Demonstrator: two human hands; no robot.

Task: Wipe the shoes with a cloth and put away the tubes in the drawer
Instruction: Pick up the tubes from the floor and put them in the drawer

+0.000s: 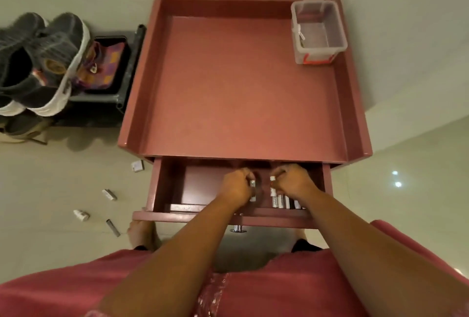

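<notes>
I see left hand (237, 186) pinching a small white tube (252, 184), right hand (291, 182) pinching another (272, 184), near the dark-red wooden drawer (228, 220) front edge; light, rigid, likely slick, so I'd grip mid-body.

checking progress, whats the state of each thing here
drawer: pulled open
left hand: grips a tube
right hand: grips another tube
tubes in the drawer: lying in a row
clear box: open, lidless
shoes: on rack

Home entryway: shoe rack (101, 111), bedside cabinet (241, 88), tiled floor (63, 189).
</notes>
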